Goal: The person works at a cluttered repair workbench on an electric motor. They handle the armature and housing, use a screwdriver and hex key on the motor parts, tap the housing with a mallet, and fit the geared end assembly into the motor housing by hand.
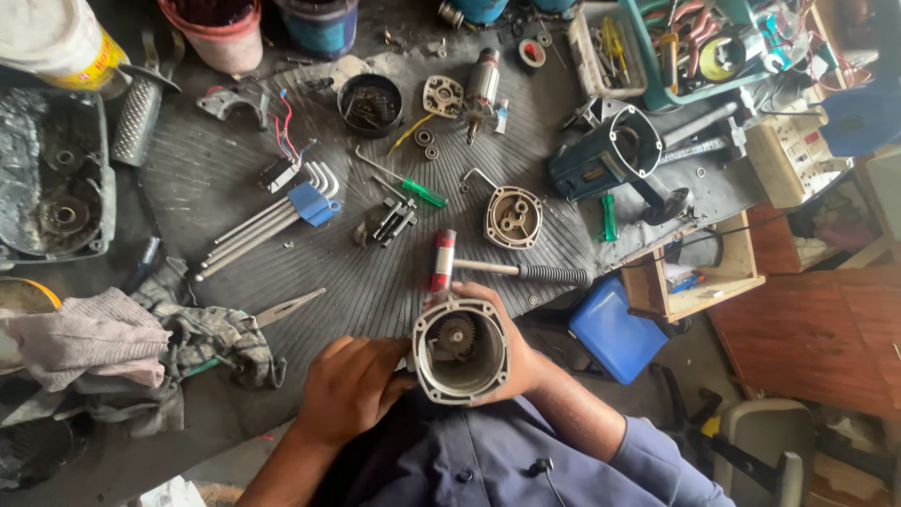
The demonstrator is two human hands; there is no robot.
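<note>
Both hands hold a round metal housing at the near edge of the bench.
The right hand [511,352] wraps the housing [461,350] from the side, its grip closed on it; the left hand [352,387] pinches its rim. A gear [457,333] sits inside the open end. Just beyond, a hammer [507,269] lies on the ribbed mat [216,178], hex keys [272,221] toward the left edge.

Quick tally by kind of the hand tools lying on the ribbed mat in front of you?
Hammer: 1
Green-handled screwdriver: 1
Hex key set in blue holder: 1
Loose hex key: 1
Total: 4
</note>
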